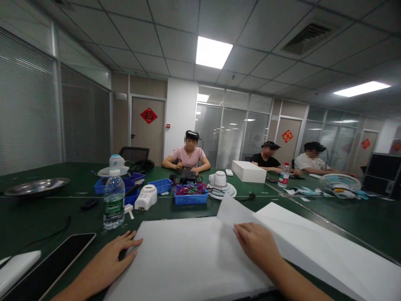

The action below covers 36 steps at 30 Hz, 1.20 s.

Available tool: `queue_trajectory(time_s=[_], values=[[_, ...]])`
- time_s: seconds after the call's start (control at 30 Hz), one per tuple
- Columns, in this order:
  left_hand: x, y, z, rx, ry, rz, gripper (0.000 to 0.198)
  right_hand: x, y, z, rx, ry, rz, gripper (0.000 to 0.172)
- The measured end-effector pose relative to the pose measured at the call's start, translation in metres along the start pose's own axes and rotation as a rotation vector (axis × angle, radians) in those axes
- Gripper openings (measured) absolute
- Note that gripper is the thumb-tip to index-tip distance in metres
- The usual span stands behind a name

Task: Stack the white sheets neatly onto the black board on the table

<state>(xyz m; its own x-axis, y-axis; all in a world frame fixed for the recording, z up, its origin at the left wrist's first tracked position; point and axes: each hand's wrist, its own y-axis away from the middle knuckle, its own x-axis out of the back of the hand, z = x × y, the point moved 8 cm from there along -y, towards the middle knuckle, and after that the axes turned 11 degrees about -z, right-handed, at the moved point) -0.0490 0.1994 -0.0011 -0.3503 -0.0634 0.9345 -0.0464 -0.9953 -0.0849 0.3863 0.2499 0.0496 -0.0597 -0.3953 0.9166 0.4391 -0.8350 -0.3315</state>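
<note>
A large white sheet (pixel 188 259) lies on the green table in front of me. A second white sheet (pixel 313 242) lies to its right, with one corner (pixel 230 211) lifted off the table. My left hand (pixel 109 259) rests flat, fingers stretched out, on the left edge of the near sheet. My right hand (pixel 255 242) lies on the sheets where they meet, its fingers curled at the base of the lifted corner.
A water bottle (pixel 113 198) stands beyond my left hand, and a dark phone (pixel 53 265) lies at the near left. Blue trays (pixel 191 195), small white fans (pixel 221 184) and a white box (pixel 249 170) sit mid-table. Three people sit at the far side.
</note>
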Motion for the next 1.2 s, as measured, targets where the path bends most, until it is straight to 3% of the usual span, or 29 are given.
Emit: queue_trajectory(time_s=[0.1,0.17,0.27,0.33,0.4,0.47,0.6,0.7,0.8,0.9,1.0,1.2], values=[[0.003,0.001,0.0,0.016,0.029,0.017,0.045,0.004,0.016,-0.075,0.204,-0.043,0.063,0.024],[0.004,0.002,0.001,0.024,0.037,0.023,0.045,0.005,0.03,-0.116,0.379,-0.094,0.181,0.029],[0.005,0.002,0.003,0.033,0.035,0.023,0.044,0.01,0.05,-0.144,0.587,-0.141,0.408,0.022],[0.006,0.003,0.004,0.037,0.04,0.022,0.044,0.017,0.056,-0.143,0.653,-0.157,0.47,0.021],[0.006,0.002,0.005,0.037,0.047,0.021,0.044,0.025,0.053,-0.132,0.659,-0.188,0.418,0.033],[0.006,0.001,0.005,0.035,0.053,0.019,0.045,0.03,0.044,-0.113,0.557,-0.223,0.31,0.04],[0.002,-0.003,0.003,0.031,0.056,0.007,0.046,0.019,0.028,-0.077,0.257,-0.256,0.02,0.028],[-0.001,-0.005,0.0,0.031,0.05,0.007,0.049,0.008,0.028,-0.083,0.3,-0.258,-0.132,0.033],[-0.002,-0.007,-0.002,0.025,0.065,0.018,0.052,0.007,0.032,-0.102,0.456,-0.27,-0.092,0.036],[-0.006,-0.009,-0.004,0.01,0.05,-0.001,0.052,0.007,0.041,-0.122,0.648,-0.268,0.069,0.04],[-0.008,-0.01,-0.005,-0.001,0.026,-0.008,0.051,0.003,0.05,-0.133,0.797,-0.232,0.197,0.031],[-0.009,-0.013,-0.006,0.01,0.006,0.001,0.048,0.001,0.051,-0.129,0.866,-0.228,0.158,0.03]])
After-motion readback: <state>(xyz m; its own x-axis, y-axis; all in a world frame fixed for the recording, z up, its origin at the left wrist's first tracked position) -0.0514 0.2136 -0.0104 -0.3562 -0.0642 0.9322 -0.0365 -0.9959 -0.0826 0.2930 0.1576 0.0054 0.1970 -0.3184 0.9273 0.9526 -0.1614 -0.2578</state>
